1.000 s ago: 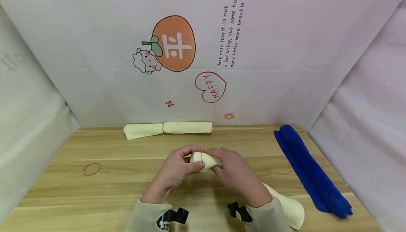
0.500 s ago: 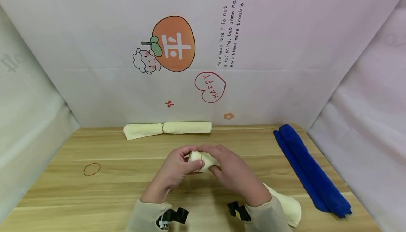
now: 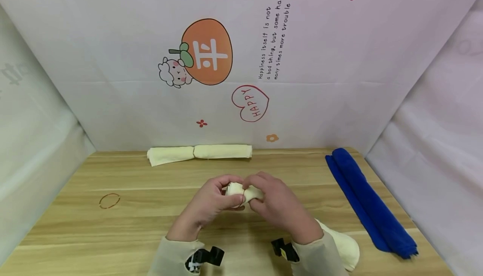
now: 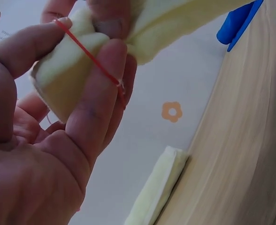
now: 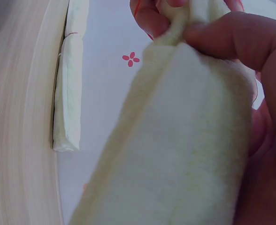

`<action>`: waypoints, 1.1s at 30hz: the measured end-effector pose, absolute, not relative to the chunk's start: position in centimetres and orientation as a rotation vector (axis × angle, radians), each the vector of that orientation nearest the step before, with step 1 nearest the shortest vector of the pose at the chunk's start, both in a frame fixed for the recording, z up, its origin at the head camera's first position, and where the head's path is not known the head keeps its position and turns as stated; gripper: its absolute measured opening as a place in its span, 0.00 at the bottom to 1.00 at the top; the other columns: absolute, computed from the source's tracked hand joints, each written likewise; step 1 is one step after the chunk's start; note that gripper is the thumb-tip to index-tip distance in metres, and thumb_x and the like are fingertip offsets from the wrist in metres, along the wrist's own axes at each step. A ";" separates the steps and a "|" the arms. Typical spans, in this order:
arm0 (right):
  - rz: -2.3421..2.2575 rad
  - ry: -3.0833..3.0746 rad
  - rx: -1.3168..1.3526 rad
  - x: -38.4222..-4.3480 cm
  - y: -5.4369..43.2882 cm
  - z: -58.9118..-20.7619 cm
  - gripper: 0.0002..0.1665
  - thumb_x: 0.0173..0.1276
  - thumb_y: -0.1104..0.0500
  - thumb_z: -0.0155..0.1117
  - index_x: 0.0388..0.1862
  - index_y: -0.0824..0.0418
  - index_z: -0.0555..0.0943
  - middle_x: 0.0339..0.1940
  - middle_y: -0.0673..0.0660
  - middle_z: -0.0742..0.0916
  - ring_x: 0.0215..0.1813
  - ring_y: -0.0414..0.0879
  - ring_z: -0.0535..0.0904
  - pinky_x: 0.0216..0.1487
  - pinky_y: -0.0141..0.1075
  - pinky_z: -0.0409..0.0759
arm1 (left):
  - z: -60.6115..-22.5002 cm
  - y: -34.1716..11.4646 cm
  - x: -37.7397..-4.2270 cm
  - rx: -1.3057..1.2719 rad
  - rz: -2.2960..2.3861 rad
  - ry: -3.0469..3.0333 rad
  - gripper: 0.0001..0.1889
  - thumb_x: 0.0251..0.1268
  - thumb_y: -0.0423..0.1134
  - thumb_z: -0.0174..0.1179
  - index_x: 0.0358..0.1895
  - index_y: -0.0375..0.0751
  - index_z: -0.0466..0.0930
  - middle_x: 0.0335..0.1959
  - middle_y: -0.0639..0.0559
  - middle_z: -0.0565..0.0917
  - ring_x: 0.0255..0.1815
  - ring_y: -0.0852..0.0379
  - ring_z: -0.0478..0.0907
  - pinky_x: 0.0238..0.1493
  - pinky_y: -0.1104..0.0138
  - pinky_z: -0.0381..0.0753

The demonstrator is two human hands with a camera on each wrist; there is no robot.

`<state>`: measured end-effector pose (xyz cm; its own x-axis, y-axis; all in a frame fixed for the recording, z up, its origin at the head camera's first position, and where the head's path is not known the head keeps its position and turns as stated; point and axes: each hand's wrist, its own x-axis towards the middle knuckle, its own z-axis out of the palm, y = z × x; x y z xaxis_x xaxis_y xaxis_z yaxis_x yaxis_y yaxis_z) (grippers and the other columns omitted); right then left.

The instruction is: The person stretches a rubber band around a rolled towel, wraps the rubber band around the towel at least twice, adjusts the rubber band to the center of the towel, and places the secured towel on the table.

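Note:
Both hands hold a rolled cream towel (image 3: 235, 188) above the middle of the table. My left hand (image 3: 209, 202) grips its near end, and a thin red rubber band (image 4: 88, 54) stretches between the left fingers across the roll in the left wrist view. My right hand (image 3: 277, 202) pinches the towel just beside the band, where the cloth is squeezed narrow. In the right wrist view the towel's long body (image 5: 171, 136) runs along the right palm. Its far end (image 3: 346, 248) shows beyond the right forearm in the head view, with the stretch between hidden.
Against the back wall lies another cream towel roll (image 3: 222, 152), tied at its middle with a band. A folded blue towel (image 3: 371, 202) lies along the right side. One loose rubber band (image 3: 110, 201) rests on the wooden table (image 3: 75, 234) at left. White printed cloth walls (image 3: 309, 58) surround the table.
The rubber band has shifted slightly right along the roll, away from its end. My right fingers have moved a little, and the towel's end has tilted slightly. The other things stay put.

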<state>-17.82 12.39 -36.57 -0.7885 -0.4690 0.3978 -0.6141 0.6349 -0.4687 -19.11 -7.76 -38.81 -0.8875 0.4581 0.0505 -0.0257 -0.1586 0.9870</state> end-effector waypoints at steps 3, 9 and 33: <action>0.940 -2.583 0.863 -17.9 12.5 -36.6 0.19 0.53 0.71 0.69 0.40 0.51 0.81 0.40 0.45 0.81 0.30 0.41 0.71 0.29 0.34 0.76 | -38.8 -7.6 -19.0 0.496 2.120 1.746 0.18 0.63 0.26 0.66 0.56 0.28 0.78 0.48 0.37 0.78 0.44 0.46 0.81 0.47 0.52 0.84; 1.162 -2.506 0.741 -17.9 13.0 -36.4 0.18 0.54 0.72 0.66 0.39 0.51 0.81 0.39 0.47 0.83 0.21 0.37 0.66 0.20 0.32 0.71 | -38.7 -7.5 -18.9 0.564 2.087 1.716 0.23 0.69 0.34 0.64 0.65 0.39 0.72 0.51 0.36 0.77 0.45 0.41 0.84 0.44 0.56 0.84; 1.785 -2.121 0.152 -17.9 14.3 -34.4 0.09 0.65 0.69 0.67 0.42 0.61 0.80 0.38 0.60 0.83 0.35 0.51 0.76 0.32 0.35 0.78 | -40.0 -6.2 -19.2 1.384 2.512 1.009 0.20 0.66 0.21 0.36 0.41 0.40 0.80 0.33 0.55 0.83 0.39 0.55 0.84 0.73 0.50 0.55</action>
